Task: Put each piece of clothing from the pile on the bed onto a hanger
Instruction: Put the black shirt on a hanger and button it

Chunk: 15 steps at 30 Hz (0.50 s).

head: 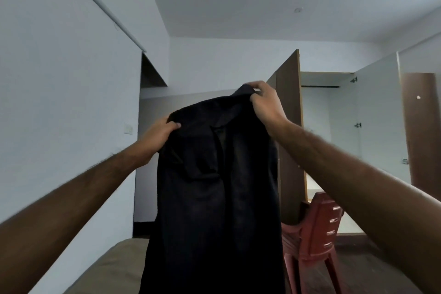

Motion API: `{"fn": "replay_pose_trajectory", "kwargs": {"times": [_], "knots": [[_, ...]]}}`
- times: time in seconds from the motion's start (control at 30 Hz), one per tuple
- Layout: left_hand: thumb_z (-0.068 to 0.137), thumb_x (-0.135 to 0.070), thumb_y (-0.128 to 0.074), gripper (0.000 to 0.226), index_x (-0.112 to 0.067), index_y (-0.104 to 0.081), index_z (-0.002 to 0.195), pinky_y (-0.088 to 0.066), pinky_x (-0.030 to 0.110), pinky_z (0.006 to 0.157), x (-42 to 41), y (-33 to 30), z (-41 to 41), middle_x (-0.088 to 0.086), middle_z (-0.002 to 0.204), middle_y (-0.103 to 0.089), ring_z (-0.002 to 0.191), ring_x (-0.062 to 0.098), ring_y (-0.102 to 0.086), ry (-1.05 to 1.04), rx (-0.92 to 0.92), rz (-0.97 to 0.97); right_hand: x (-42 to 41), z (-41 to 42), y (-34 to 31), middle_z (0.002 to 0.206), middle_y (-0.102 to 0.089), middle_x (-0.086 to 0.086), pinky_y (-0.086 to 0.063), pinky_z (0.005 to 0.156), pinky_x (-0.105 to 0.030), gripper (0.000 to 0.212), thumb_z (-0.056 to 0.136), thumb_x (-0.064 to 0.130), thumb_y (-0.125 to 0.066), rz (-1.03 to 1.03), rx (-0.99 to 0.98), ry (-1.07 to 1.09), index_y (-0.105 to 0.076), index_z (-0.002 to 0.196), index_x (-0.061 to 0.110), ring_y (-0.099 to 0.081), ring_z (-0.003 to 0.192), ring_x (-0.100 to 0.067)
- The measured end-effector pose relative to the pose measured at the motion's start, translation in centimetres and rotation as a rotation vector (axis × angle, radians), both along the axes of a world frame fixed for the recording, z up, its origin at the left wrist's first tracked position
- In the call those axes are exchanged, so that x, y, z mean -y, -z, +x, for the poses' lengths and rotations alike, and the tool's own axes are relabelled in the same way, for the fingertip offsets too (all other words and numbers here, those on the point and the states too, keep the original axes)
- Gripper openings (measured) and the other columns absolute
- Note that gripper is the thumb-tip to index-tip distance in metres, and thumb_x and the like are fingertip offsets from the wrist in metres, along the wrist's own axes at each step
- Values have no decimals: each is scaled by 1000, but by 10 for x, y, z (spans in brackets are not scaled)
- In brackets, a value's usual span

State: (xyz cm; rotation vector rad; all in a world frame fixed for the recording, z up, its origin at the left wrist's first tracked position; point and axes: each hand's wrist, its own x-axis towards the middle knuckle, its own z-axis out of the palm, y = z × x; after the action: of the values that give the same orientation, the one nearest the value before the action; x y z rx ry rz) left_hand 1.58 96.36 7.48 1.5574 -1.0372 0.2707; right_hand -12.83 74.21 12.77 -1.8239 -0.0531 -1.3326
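- One black shirt (pixel 214 198) hangs full length in front of you, held up in the air above the brown bed (pixel 114 267).
- Beyond it stand an open wardrobe (pixel 290 126) and a red plastic chair (pixel 315 234).
- Your right hand (pixel 265 102) pinches the collar, fingers curled.
- Your left hand (pixel 158 136) grips the shoulder, thumb clamped on top.

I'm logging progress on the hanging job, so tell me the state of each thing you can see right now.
Black shirt: held up in the air, hanging down; no hanger visible.
Left hand: grips the shirt's left shoulder.
Right hand: pinches the shirt's top near the collar.
Wardrobe door: open.
Red chair: standing upright, unoccupied.
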Motion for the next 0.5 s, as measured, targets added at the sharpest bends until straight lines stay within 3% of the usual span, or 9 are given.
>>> {"fn": "replay_pose_trajectory", "kwargs": {"times": [0.07,0.17,0.27,0.37,0.43,0.5], "knots": [[103,-21,-48,18,-15,-59,116,-49,28,74,-4,-15,4,5,108,-68,96,17,-66,-63,-33,-129,-6,-3,-2,108,-69,7,-49,89,-26,39,89,5,-43,-155,-30,130,-61,120,20,-64,102,-12],[99,-26,-49,23,-10,-61,110,-51,34,76,-18,-46,4,10,105,-68,90,21,-65,-173,-42,-290,-10,-7,-8,110,-69,6,-29,113,-41,40,83,11,-50,-437,-10,373,-57,121,22,-57,110,-17],[95,-24,-49,23,-8,-64,100,-50,37,76,-35,-73,-4,8,94,-66,90,28,-63,-309,11,-330,-19,-12,-14,123,-64,9,-23,118,-48,60,73,10,-53,-456,0,270,-53,130,29,-49,126,-15],[97,-15,-48,14,-15,-62,95,-52,35,75,-47,-90,-14,1,87,-62,91,26,-63,-333,0,-423,-35,-12,-19,129,-57,8,-13,120,-52,76,68,-1,-48,-535,66,369,-47,138,29,-39,134,-13],[95,-10,-46,22,-21,-65,96,-57,46,90,-54,-94,-21,1,95,-67,101,28,-67,-241,-14,-497,-50,-12,-24,131,-54,7,-12,119,-54,72,71,-1,-47,-502,148,431,-47,138,24,-38,137,-14],[94,-4,-44,36,-18,-66,118,-53,41,101,-56,-90,-33,1,117,-68,111,19,-65,-138,36,-540,-61,-11,-26,131,-52,8,-8,121,-54,71,75,2,-52,-462,235,476,-41,143,20,-30,144,-16]]}}
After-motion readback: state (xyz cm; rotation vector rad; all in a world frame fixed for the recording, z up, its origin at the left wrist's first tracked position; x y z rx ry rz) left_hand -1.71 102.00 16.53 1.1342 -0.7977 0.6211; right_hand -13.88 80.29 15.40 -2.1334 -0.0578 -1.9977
